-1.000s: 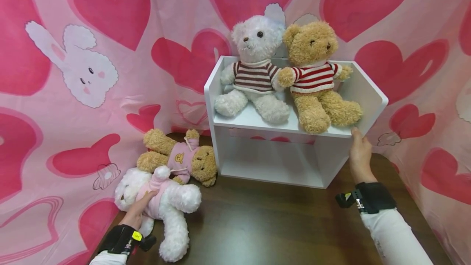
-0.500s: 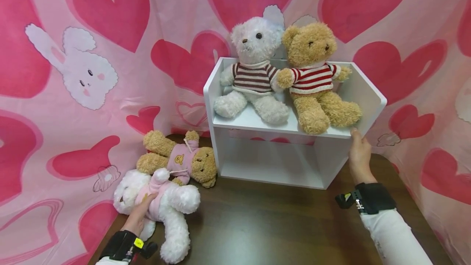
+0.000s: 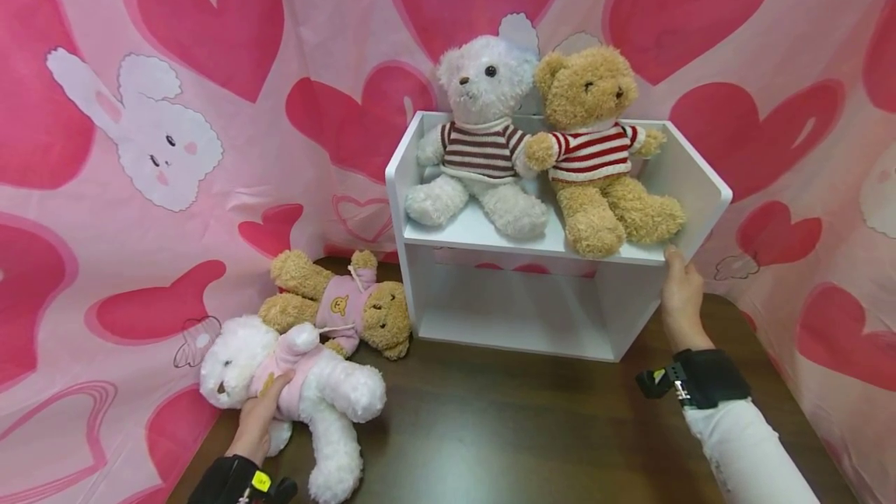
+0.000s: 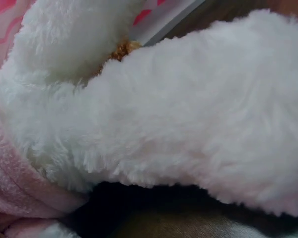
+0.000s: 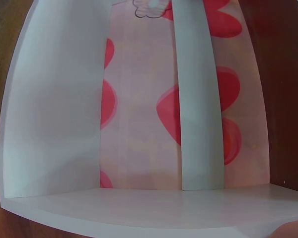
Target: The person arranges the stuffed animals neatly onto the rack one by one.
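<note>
In the head view a white teddy bear (image 3: 336, 395) in a pink top lies at the lower left. My left hand (image 3: 257, 420) grips it round the body, thumb over the pink top, other fingers hidden beneath. Its furry white leg (image 4: 188, 109) fills the left wrist view. On the right, my right hand (image 3: 682, 298) holds the front edge of a white two-tier shelf (image 3: 518, 317) where the upper board meets the side panel. The right wrist view shows the shelf's lower compartment (image 5: 54, 114), with part of that hand (image 5: 293, 230) at the corner.
A white bear (image 3: 483, 150) and a tan bear (image 3: 595, 154), both in striped sweaters, sit on the upper tier. Another tan bear (image 3: 346, 302) in pink lies between the shelf and the held bear. Behind the brown table (image 3: 504, 418) hangs a pink heart-print cloth (image 3: 329, 14).
The white bear in pink has shifted slightly left, its head nearer the cloth, with my left hand still gripping it. My right hand stays on the shelf.
</note>
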A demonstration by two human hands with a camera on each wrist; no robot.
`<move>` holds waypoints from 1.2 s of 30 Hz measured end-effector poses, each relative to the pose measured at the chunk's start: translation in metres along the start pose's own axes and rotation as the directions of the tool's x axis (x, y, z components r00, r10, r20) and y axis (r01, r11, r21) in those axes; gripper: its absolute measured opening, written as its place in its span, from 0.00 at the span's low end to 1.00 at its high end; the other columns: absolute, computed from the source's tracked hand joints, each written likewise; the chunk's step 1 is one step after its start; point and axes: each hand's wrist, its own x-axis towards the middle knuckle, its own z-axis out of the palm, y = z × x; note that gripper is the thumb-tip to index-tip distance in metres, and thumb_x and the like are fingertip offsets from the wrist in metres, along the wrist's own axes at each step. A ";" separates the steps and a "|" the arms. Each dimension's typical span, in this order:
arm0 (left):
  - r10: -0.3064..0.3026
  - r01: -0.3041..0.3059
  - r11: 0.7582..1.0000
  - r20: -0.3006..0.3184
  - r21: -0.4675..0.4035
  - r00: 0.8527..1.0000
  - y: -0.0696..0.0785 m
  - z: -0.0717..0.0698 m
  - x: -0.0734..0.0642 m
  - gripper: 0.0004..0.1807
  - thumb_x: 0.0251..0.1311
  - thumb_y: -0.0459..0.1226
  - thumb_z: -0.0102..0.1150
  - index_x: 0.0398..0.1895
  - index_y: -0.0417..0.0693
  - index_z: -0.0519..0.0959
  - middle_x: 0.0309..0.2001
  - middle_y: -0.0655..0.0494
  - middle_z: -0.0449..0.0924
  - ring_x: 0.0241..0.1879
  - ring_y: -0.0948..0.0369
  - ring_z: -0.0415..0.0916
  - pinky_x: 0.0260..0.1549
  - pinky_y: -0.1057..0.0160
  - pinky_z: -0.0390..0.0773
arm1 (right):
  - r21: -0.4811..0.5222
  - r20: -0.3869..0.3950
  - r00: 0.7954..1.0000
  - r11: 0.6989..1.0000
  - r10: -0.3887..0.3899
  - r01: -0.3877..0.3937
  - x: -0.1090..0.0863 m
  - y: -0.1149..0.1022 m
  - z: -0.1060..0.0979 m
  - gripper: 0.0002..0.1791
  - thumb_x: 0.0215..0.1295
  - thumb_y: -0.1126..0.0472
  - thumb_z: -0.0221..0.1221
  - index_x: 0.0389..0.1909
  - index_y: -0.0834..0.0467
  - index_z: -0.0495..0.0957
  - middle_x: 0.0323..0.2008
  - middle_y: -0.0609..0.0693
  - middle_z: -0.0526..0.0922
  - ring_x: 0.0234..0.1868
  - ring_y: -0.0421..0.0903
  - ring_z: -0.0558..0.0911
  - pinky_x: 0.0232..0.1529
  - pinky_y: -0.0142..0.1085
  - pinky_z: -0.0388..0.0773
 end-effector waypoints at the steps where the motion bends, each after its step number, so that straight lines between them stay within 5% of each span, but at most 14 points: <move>1: 0.012 -0.012 1.000 -0.023 0.002 1.000 0.001 0.001 0.000 0.51 0.52 0.55 0.58 0.59 0.19 0.50 0.56 0.33 0.51 0.58 0.47 0.50 0.62 0.50 0.50 | 0.000 -0.001 1.000 1.000 -0.001 0.001 0.000 0.000 0.000 0.33 0.68 0.44 0.38 0.67 0.59 0.56 0.68 0.52 0.55 0.66 0.45 0.53 0.66 0.38 0.45; 5: 0.057 -0.057 0.998 -0.071 -0.002 0.996 0.009 0.002 -0.003 0.46 0.51 0.54 0.60 0.55 0.23 0.56 0.52 0.39 0.56 0.53 0.51 0.54 0.59 0.53 0.54 | -0.014 -0.002 1.000 1.000 -0.006 0.006 0.001 0.000 0.000 0.33 0.68 0.44 0.38 0.67 0.60 0.56 0.68 0.53 0.55 0.66 0.46 0.53 0.66 0.39 0.45; 12: 0.162 -0.173 0.981 -0.123 -0.089 0.979 0.017 0.003 0.000 0.31 0.47 0.49 0.67 0.49 0.45 0.64 0.45 0.59 0.64 0.43 0.67 0.62 0.42 0.76 0.63 | 0.006 0.022 1.000 1.000 -0.003 0.002 0.000 0.001 -0.001 0.33 0.68 0.44 0.37 0.68 0.59 0.54 0.69 0.51 0.52 0.68 0.45 0.50 0.67 0.40 0.42; 17: 0.321 -0.342 0.931 -0.154 -0.132 0.934 -0.020 -0.001 0.056 0.31 0.42 0.46 0.71 0.50 0.57 0.67 0.43 0.64 0.69 0.39 0.69 0.66 0.34 0.77 0.66 | 0.005 -0.008 1.000 1.000 -0.021 0.021 0.000 0.001 0.000 0.33 0.68 0.45 0.38 0.67 0.60 0.55 0.68 0.52 0.54 0.67 0.44 0.51 0.67 0.37 0.42; 20: 0.361 -0.385 0.917 -0.193 -0.103 0.912 -0.040 -0.003 0.090 0.35 0.38 0.47 0.73 0.52 0.58 0.67 0.44 0.62 0.69 0.39 0.67 0.66 0.31 0.76 0.66 | 0.012 -0.017 0.999 1.000 -0.029 0.029 0.000 0.001 0.000 0.32 0.68 0.45 0.38 0.67 0.60 0.56 0.68 0.52 0.55 0.67 0.44 0.52 0.67 0.36 0.43; 27: 0.366 -0.353 0.930 -0.163 0.105 0.916 0.048 0.021 -0.032 0.40 0.46 0.42 0.68 0.59 0.38 0.58 0.51 0.54 0.63 0.50 0.61 0.60 0.47 0.71 0.60 | 0.032 -0.016 0.999 0.998 -0.046 0.046 0.000 0.001 0.001 0.31 0.68 0.47 0.39 0.68 0.58 0.56 0.68 0.51 0.55 0.67 0.42 0.52 0.67 0.35 0.43; 32: 0.450 -0.420 0.884 -0.133 0.203 0.883 0.048 0.023 -0.036 0.42 0.44 0.40 0.69 0.60 0.35 0.57 0.56 0.44 0.63 0.55 0.53 0.59 0.53 0.56 0.60 | 0.033 -0.028 0.998 0.998 -0.060 0.061 -0.001 0.000 0.002 0.31 0.68 0.47 0.39 0.67 0.59 0.56 0.68 0.52 0.56 0.67 0.43 0.53 0.66 0.34 0.44; 36: 0.505 -0.461 0.847 -0.132 0.264 0.853 0.049 0.025 -0.040 0.38 0.42 0.41 0.71 0.55 0.36 0.63 0.52 0.47 0.68 0.50 0.57 0.63 0.47 0.63 0.62 | 0.030 0.001 0.999 0.999 -0.042 0.042 -0.001 0.000 0.000 0.31 0.69 0.47 0.38 0.68 0.58 0.54 0.69 0.51 0.53 0.68 0.43 0.50 0.67 0.36 0.41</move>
